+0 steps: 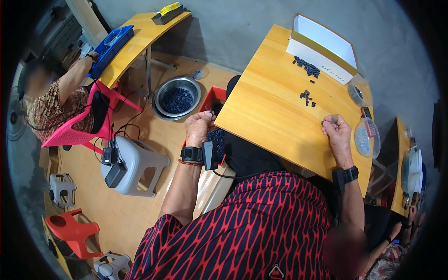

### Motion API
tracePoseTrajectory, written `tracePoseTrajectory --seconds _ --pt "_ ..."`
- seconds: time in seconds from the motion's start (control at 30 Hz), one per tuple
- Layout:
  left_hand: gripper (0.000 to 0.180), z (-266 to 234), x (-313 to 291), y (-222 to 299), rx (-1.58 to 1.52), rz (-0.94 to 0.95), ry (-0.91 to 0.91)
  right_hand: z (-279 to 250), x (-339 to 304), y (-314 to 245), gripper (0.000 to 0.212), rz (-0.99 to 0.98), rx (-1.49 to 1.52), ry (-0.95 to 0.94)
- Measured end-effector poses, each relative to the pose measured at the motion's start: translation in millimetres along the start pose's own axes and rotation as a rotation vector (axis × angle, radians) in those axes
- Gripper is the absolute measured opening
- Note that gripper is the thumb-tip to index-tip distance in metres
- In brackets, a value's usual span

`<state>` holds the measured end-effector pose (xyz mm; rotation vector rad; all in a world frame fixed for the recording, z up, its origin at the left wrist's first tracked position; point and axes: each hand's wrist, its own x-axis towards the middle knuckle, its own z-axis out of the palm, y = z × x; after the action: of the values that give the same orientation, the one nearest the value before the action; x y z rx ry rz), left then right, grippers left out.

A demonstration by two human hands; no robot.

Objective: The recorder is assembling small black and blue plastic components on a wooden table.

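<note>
My left hand (198, 128) is closed in a pinch beside the table's left corner, above a red bin (214, 98) that holds many small dark parts (216, 140). A small dark part (211, 111) shows at its fingertips. Over the right side of the wooden table (266, 98), my right hand (337, 131) is also pinched closed; what sits between its fingers is too small to make out. Farther back on the tabletop lie a pile of small black parts (308, 67) and a looser group of black parts (306, 98).
An open white box (323, 44) stands at the table's back. Along the right edge are a clear tub of small pale pieces (365, 137) and another clear tub (357, 94). Metal bowls (161, 109), a grey stool (140, 163) and a seated person (65, 100) are at left.
</note>
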<state>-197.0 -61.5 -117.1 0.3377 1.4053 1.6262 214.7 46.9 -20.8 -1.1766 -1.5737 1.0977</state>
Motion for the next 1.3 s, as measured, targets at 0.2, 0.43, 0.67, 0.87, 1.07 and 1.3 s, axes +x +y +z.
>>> tracePoseTrajectory --seconds 0.2,0.43,0.67,0.87,1.07,1.3 --pt "0.011 1.7 2.6 -3.5 0.104 -0.023 0.008 -6.0 0.6 2.7 0.010 -0.012 0.019 -0.018" --pt "0.027 -33.9 39.5 -36.4 0.326 -0.059 0.034 0.5 0.7 -23.0 0.016 0.071 0.066 0.008" --pt "0.021 9.8 4.3 31.6 0.015 0.460 0.171 20.3 -4.3 -54.8 0.021 -0.014 0.200 -0.095" --pt "0.017 106.2 -67.7 71.3 0.177 0.607 -0.383 34.9 -13.0 -54.7 0.023 -0.032 0.315 -0.155" --pt "0.017 170.2 -96.5 42.8 0.253 0.265 -0.725 44.0 -23.0 -62.4 0.021 -0.013 0.359 -0.172" --pt "0.012 192.1 -100.9 28.6 0.039 -0.051 -0.844 42.6 -27.4 -60.4 0.016 -0.085 0.153 -0.116"
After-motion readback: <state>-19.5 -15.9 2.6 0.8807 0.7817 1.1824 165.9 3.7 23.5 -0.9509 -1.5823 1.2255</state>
